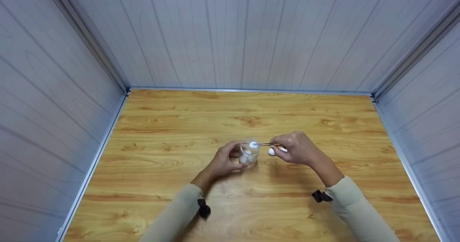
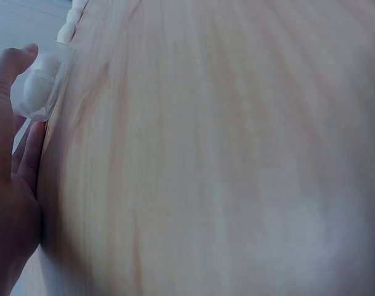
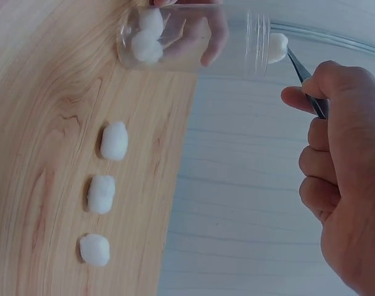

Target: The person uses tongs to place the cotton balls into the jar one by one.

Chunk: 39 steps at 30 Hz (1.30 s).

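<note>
A clear plastic jar [image 3: 200, 38] stands upright on the wooden table, with white cotton balls [image 3: 147, 38] at its bottom. My left hand [image 1: 223, 159] holds the jar from the left, thumb and fingers around its side. In my right hand [image 1: 296, 149] is a pair of tweezers [image 3: 300, 66], gripped between thumb and fingers. Their tips pinch one cotton ball [image 3: 277, 48] right at the jar's mouth. Three loose cotton balls [image 3: 101, 194] lie in a row on the table, partly hidden under the right hand in the head view.
The wood-grain table [image 1: 172, 127] is closed in by pale panel walls [image 1: 230, 33] at the back, left and right. A metal strip [image 1: 251, 91] runs along the table's back edge. Dark straps [image 1: 204, 209] hang at both sleeves.
</note>
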{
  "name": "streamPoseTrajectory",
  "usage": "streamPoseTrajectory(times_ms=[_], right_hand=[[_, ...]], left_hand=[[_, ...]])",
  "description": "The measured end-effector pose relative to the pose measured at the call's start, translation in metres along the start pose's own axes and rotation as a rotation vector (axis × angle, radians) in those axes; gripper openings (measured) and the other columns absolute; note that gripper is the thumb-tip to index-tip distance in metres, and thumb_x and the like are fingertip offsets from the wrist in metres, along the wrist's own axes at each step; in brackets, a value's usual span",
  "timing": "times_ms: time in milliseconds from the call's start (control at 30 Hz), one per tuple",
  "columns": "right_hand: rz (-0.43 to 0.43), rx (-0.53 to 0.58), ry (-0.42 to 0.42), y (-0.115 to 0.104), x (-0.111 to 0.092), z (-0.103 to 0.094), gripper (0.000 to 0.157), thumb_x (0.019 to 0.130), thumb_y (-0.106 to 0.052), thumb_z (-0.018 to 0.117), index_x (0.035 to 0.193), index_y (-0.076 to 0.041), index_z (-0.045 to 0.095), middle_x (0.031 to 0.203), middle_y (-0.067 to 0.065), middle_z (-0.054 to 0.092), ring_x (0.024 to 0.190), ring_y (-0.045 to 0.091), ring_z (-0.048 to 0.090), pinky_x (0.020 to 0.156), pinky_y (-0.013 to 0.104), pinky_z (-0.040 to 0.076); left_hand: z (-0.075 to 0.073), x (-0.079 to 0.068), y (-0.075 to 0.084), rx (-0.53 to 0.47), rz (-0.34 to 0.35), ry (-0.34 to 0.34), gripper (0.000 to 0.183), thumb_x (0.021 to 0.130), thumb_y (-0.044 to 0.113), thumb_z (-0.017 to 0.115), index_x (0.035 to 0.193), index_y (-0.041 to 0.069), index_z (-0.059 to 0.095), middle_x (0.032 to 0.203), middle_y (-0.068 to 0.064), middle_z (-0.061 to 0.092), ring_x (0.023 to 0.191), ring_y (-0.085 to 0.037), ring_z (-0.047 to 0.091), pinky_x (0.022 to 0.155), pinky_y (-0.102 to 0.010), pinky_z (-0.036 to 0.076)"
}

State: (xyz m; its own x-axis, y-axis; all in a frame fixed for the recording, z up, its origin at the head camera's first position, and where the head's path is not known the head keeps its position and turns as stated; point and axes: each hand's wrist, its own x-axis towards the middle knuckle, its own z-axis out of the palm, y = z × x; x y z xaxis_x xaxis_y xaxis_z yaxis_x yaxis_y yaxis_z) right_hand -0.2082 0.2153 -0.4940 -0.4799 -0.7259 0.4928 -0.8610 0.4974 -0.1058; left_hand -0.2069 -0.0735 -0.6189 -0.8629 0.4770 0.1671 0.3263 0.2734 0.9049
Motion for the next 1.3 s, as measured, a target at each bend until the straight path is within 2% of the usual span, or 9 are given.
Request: streamPoseTrajectory(times_ms=[367, 600, 733, 867, 1033, 1300], right_hand=[[0.006, 0.002, -0.004, 0.003, -0.003, 0.002, 0.008, 0.088, -0.017, 0.075, 0.094, -0.012, 0.075, 0.079, -0.002, 0.077, 0.049, 0.005, 0.059, 0.045, 0.025, 0.049], [0.029, -0.002, -0.016, 0.002, -0.003, 0.0, 0.008, 0.09, -0.017, 0.074, 0.096, -0.013, 0.076, 0.079, -0.001, 0.078, 0.047, 0.003, 0.054, 0.043, 0.019, 0.041], [0.061, -0.004, -0.045, 0.002, -0.003, -0.002, 0.01, 0.092, -0.017, 0.071, 0.1, -0.014, 0.075, 0.08, -0.001, 0.078, 0.047, 0.004, 0.055, 0.043, 0.017, 0.039], [0.084, -0.002, -0.068, 0.004, -0.003, -0.003, 0.012, 0.094, -0.018, 0.069, 0.103, -0.014, 0.075, 0.083, 0.0, 0.079, 0.05, 0.006, 0.06, 0.045, 0.02, 0.044], [0.102, 0.005, -0.061, 0.007, -0.005, -0.004, 0.012, 0.094, -0.017, 0.068, 0.103, -0.014, 0.075, 0.086, 0.001, 0.08, 0.058, 0.009, 0.068, 0.047, 0.022, 0.05], [0.17, 0.004, -0.08, 0.016, -0.013, -0.006, 0.011, 0.095, -0.019, 0.068, 0.102, -0.014, 0.075, 0.083, 0.001, 0.078, 0.057, 0.009, 0.065, 0.049, 0.023, 0.05]], left_hand=[[0.0, 0.0, -0.001, -0.001, 0.005, 0.013, 0.076, 0.079, 0.019, 0.088, 0.145, 0.023, 0.051, 0.126, -0.009, 0.066, 0.114, -0.022, 0.068, 0.098, -0.034, 0.06], [0.001, 0.001, -0.003, -0.027, 0.037, 0.026, 0.074, 0.079, 0.021, 0.088, 0.144, 0.022, 0.052, 0.126, -0.009, 0.067, 0.114, -0.025, 0.068, 0.097, -0.041, 0.06], [0.001, 0.001, -0.002, -0.019, 0.032, 0.021, 0.074, 0.079, 0.022, 0.088, 0.144, 0.022, 0.052, 0.127, -0.007, 0.067, 0.114, -0.023, 0.068, 0.097, -0.038, 0.06], [0.0, 0.001, -0.003, -0.004, 0.024, 0.014, 0.075, 0.08, 0.023, 0.087, 0.145, 0.023, 0.051, 0.127, -0.005, 0.066, 0.116, -0.019, 0.067, 0.098, -0.033, 0.06], [0.0, 0.001, -0.003, 0.011, 0.033, 0.005, 0.073, 0.082, 0.025, 0.086, 0.145, 0.023, 0.05, 0.128, -0.006, 0.065, 0.116, -0.021, 0.066, 0.097, -0.033, 0.06], [0.0, 0.0, -0.001, 0.015, 0.013, 0.009, 0.073, 0.081, 0.026, 0.087, 0.145, 0.024, 0.051, 0.127, -0.005, 0.065, 0.116, -0.02, 0.066, 0.098, -0.032, 0.06]])
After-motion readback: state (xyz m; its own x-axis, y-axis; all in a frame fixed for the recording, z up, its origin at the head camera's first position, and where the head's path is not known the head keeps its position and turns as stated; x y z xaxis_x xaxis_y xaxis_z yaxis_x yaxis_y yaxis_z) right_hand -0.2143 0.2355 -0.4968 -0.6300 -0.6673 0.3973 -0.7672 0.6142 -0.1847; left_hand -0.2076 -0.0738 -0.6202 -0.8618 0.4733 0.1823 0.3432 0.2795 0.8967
